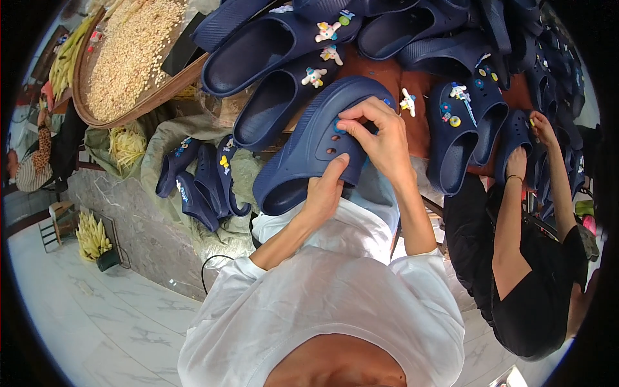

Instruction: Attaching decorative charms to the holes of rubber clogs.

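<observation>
A navy blue clog (293, 161) lies tilted in front of me, its toe pointing away. My left hand (325, 193) grips it by the near side, with the thumb on the upper and the fingers hidden inside or beneath. My right hand (383, 135) pinches a small round blue charm (339, 126) against the clog's upper, beside open vent holes (333, 150). Part of another blue piece shows at the toe behind my right fingers. Just right of the toe, a loose white figure charm (407, 102) rests on the reddish-brown table cover (412, 129).
Navy clogs with charms (271, 51) crowd the table's far side. More decorated clogs (454, 138) lie to the right, where a person in black (529, 277) handles one. Left, several smaller clogs (203, 184) rest on green sacking. A round tray of pale kernels (129, 64) stands far left.
</observation>
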Demonstrator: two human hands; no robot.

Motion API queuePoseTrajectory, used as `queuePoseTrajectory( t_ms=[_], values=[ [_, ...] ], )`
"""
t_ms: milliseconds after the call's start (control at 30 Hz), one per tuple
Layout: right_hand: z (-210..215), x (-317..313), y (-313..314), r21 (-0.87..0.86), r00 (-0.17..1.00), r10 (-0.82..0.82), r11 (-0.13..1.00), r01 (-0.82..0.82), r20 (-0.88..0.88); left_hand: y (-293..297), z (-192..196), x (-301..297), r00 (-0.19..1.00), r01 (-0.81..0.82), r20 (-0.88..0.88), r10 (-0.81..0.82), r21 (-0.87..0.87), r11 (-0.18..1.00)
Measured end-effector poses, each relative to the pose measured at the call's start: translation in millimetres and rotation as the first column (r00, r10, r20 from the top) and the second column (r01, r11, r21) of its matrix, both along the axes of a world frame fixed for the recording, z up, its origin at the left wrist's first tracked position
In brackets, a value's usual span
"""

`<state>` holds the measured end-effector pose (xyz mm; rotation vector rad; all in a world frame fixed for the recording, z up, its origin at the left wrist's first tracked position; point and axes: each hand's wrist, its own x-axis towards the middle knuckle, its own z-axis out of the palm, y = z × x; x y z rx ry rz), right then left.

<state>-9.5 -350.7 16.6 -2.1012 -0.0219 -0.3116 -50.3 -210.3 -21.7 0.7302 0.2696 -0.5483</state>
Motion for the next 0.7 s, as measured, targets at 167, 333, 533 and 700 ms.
queuePoseTrajectory(
  t_ms=[167, 333, 533, 700],
  values=[
    [11.8, 0.4, -1.9, -0.06, 0.996, 0.04, 0.997, -0.044, -0.08, 1.1, 0.0, -0.9, 1.0, -0.012, 0.029, 0.012, 0.003, 1.0],
    [10.9, -0.2, 3.2, 0.059, 0.991, -0.026, 0.998, 0.034, -0.133, 1.7, -2.0, 1.3, 0.999, 0.018, 0.05, -0.02, 0.038, 0.999],
    [-6.4, -1.2, 11.3, -0.182, 0.985, -0.049, 0.98, 0.079, 0.164, -1.1, 10.3, 9.8, 0.999, -0.016, -0.032, 0.015, -0.045, 0.999],
    [-16.5, -1.7, 0.4, 0.027, 0.953, -0.079, 0.997, 0.074, 0.294, 6.5, 11.4, 23.6, 0.998, -0.045, -0.053, 0.039, -0.13, 0.99]
  ],
)
